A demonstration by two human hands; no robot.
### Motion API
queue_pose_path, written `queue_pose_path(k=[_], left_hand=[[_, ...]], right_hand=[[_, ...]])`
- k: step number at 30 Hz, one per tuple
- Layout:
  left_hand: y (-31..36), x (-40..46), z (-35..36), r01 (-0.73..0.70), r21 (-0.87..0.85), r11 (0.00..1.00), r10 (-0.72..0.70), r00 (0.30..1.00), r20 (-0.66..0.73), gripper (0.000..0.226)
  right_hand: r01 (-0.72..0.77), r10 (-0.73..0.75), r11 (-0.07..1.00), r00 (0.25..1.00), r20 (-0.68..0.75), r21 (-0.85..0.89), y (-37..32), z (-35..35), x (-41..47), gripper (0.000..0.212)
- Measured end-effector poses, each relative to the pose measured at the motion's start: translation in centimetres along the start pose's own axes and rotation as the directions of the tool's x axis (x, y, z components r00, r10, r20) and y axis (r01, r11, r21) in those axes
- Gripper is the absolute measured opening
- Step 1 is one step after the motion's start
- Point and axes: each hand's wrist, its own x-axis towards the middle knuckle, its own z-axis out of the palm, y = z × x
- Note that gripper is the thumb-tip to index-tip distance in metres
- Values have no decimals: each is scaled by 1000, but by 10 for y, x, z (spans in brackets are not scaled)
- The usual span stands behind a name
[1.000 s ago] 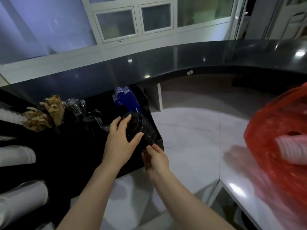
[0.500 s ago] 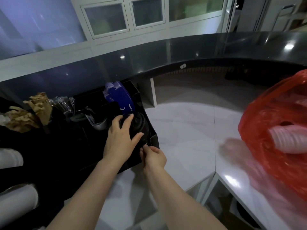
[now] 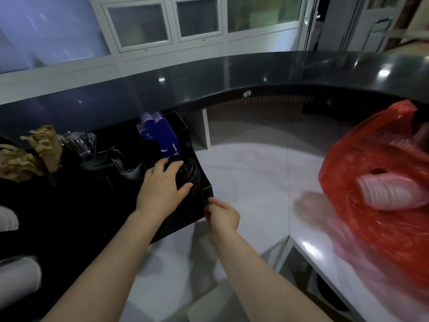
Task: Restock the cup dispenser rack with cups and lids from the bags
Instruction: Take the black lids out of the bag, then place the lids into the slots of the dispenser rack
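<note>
A: While the right hand (image 3: 222, 214) pinches the rack (image 3: 206, 194) corner at six o'clock, what grips the lids?

B: The left hand (image 3: 162, 184), curled round the black lid stack (image 3: 189, 174), seating it in the end slot.

A: Next?

B: Probably release; more cups (image 3: 392, 194) wait in the red bag (image 3: 376, 159) at three o'clock.

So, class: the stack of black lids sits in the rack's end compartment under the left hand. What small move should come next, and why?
Probably let go with the left hand: the black lids already sit low inside the black rack, which the right hand pinches at its corner. The red bag still holds pink cups.
</note>
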Motion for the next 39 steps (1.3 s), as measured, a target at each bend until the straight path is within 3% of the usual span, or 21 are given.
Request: queue_pose_path(k=[5,9,14,20,24,31,39], left_hand=[[2,2,-3,-8,39,999,7,999,43,65],[-2,11,-3,-4,53,999,-1,995,97,67],[-4,13,3,-125,107,986,111,986,125,74],[-2,4,7,-130,117,985,113,984,139,88],[3,0,4,-159,170,973,157,987,25,92],[55,0,14,-341,120,932,348,937,-40,79],[156,3,61,-546,19,838,546,836,-52,73]], right_hand=[[213,-198,954,976,92,-213,-18,-18,1,33],[507,-433,750,862,263,-425,-36,-23,-5,32],[657,-511,562,753,414,-503,-59,-23,-4,33],[717,-476,382,694,540,-584,-67,-31,-3,43],[731,-480,336,676,560,-594,-75,-40,-5,44],[749,-555,207,619,555,-629,-106,-84,-9,43],[691,-717,-49,478,507,-721,-156,-193,-7,37]])
